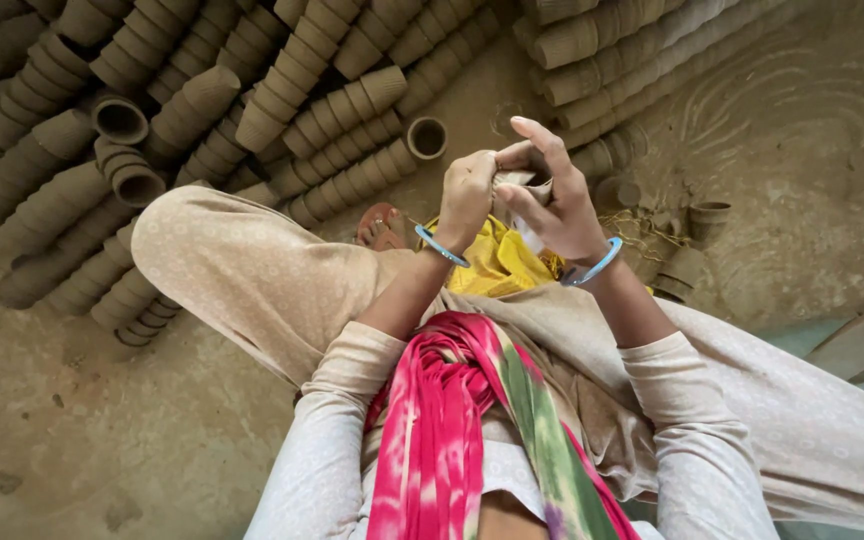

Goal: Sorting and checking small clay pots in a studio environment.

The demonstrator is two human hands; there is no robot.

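Setting: bare earthen floor, dusty, with curved scrape marks on the side beyond the right hand. Long nested stacks of unfired clay cups lie on their sides on the floor, filling the ground above and to the left of the hands; a few loose cups sit on the floor just right of the hands.

Person seated on the floor, knees drawn up, in pale patterned trousers and long pale sleeves; a pink-and-green scarf hangs down the chest, below the hands.

Left hand: raised at centre, fingers curled in a closed grip around the left edge of a small greyish piece of cloth or clay; which of the two, cannot tell. Blue bangle on this wrist.

Right hand: touching the same piece from its right side, thumb and lower fingers pinched on it, index finger stretched upward. A second blue bangle sits on that wrist.

The held piece sits between both hands, directly above a yellow cloth lying in the lap. A bare foot shows just left of the yellow cloth.
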